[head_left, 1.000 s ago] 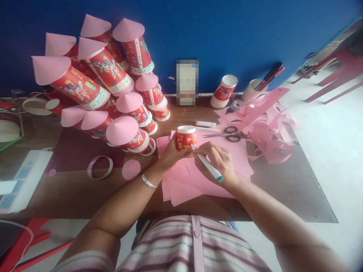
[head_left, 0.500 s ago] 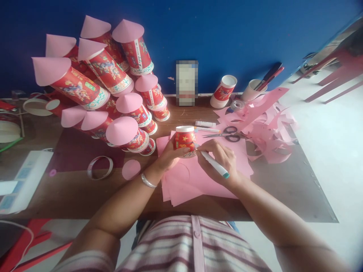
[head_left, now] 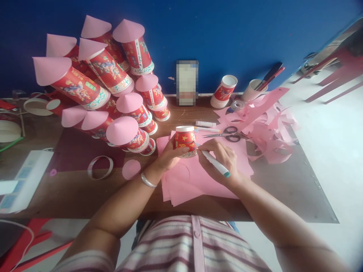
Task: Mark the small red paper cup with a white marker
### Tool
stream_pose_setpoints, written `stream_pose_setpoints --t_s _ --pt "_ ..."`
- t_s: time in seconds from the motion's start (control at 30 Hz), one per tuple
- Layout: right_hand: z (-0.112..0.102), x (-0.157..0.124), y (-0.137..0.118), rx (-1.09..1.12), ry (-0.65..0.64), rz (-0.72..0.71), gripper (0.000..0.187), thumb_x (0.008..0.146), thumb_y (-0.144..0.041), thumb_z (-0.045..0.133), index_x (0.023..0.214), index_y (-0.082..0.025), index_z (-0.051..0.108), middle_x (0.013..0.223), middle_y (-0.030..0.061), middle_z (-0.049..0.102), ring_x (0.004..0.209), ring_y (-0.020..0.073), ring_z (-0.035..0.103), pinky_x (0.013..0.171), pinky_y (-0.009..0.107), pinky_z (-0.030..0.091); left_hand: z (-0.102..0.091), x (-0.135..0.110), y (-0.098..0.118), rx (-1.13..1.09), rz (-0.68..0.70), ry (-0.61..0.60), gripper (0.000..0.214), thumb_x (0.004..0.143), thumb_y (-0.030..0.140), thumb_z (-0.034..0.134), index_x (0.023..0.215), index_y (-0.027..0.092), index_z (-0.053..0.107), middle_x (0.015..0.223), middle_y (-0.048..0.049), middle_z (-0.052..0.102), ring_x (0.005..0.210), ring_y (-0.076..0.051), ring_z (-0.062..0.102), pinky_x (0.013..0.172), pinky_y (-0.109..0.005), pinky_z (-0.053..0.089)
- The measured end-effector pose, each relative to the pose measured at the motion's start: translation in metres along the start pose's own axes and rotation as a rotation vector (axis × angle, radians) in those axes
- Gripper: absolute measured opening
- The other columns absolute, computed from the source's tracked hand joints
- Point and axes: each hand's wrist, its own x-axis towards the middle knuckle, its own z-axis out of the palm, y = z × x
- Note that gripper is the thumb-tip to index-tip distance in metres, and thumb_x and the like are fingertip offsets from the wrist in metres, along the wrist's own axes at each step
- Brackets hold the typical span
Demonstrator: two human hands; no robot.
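My left hand (head_left: 169, 155) is wrapped round a red paper cup (head_left: 184, 139) printed with a yellow star, its white end facing up. In my right hand (head_left: 222, 160) is a white marker pen (head_left: 215, 163) with a green end, its tip at the lower right side of the cup. Both hands are above a stack of pink paper sheets (head_left: 204, 181). Just beyond the cup lie scissors (head_left: 233, 137) with dark handles, an orange-and-white pen (head_left: 208, 130) and a white capped tube (head_left: 205, 124).
Several red cup stacks with pink cones (head_left: 121, 130) stand at the left. A paper ring (head_left: 100, 167) and a pink disc (head_left: 131, 169) lie nearer. At the right are pink scraps (head_left: 272, 128), a tape roll (head_left: 237, 105), joined cups (head_left: 223, 91) and a pen cup (head_left: 253, 90). A phone (head_left: 187, 83) leans against the blue wall.
Very little differs. The marker and my right hand have shifted slightly at the cup's lower right side, and the cup is turned a touch in my left hand.
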Motion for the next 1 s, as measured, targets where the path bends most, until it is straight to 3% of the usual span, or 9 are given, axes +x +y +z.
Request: stream_pose_setpoints --t_s 0.27,0.47,0.7,1.0 --pt "-0.004 0.003 -0.003 0.01 0.058 -0.012 0.019 0.091 -0.007 0.064 0.1 -0.024 0.06 0.077 -0.0022 0.07 0.064 0.0131 0.068 0.059 0.024 0.053 -0.007 0.001 -0.009 0.171 0.061 0.04 0.057 0.074 0.038 0.088 0.122 0.021 0.061 0.106 -0.0065 0.072 0.094 -0.022 0.069 0.081 -0.034 0.057" --pt "-0.001 0.004 -0.004 0.054 -0.002 -0.171 0.025 0.093 -0.006 0.06 0.111 -0.023 0.058 0.08 -0.0002 0.069 0.065 0.0137 0.066 0.057 0.025 0.054 -0.003 0.0 -0.007 0.433 0.164 0.106 0.069 0.07 0.044 0.09 0.124 0.022 0.054 0.112 -0.0073 0.067 0.101 -0.023 0.065 0.083 -0.034 0.054" --pt "0.001 0.001 -0.004 0.085 -0.104 -0.206 0.021 0.095 -0.005 0.056 0.109 -0.018 0.061 0.085 0.0051 0.071 0.07 0.0165 0.068 0.061 0.028 0.055 0.008 0.001 -0.004 0.414 0.172 0.136 0.078 0.059 0.044 0.096 0.119 0.023 0.053 0.112 -0.0069 0.064 0.101 -0.025 0.062 0.085 -0.036 0.053" --pt "0.007 -0.005 -0.002 0.056 -0.086 -0.19 0.02 0.093 -0.006 0.058 0.108 -0.019 0.06 0.085 0.0037 0.07 0.069 0.0151 0.065 0.061 0.027 0.053 0.005 0.002 -0.004 0.43 0.188 0.107 0.076 0.059 0.049 0.096 0.115 0.022 0.054 0.112 -0.0075 0.065 0.1 -0.024 0.063 0.082 -0.034 0.053"
